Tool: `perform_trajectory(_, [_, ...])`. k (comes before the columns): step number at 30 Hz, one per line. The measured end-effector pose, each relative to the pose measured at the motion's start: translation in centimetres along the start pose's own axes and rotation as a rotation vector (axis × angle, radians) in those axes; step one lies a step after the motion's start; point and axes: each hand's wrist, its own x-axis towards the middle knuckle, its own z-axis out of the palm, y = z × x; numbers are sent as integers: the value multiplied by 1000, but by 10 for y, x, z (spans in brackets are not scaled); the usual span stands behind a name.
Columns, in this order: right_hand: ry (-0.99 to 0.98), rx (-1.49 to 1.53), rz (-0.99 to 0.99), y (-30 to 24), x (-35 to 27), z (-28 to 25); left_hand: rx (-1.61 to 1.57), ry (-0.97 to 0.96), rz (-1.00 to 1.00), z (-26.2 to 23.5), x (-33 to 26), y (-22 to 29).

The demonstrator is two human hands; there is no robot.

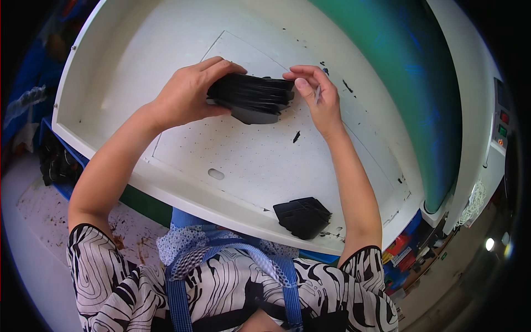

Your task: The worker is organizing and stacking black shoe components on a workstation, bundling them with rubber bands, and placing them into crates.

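Note:
My left hand is closed round the left end of a thick stack of flat black sheet pieces, held above the white work surface. The pieces stand on edge, slightly fanned at the right. At that right end is my right hand, fingers curled, index fingertip and thumb close to the edges; I cannot tell whether they touch. A thin pale strip shows between its thumb and fingers; its kind is not clear. Nearer to me, a second pile of black pieces lies on the surface by the front rim.
A raised white rim surrounds the surface, which has small holes and an oval slot. Black scraps are scattered about. On the right stands a large green curved panel, with a button panel beyond. Dark items fill a blue bin at left.

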Motion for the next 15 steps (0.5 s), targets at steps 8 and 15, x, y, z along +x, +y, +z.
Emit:
perform_trajectory(8, [14,-103,-343,21,-31,55,7,86,-7,11,-12,22])
perform_trajectory(15, [-28,-488,-586,44,-54,45,848,277,414,32,-14,32])
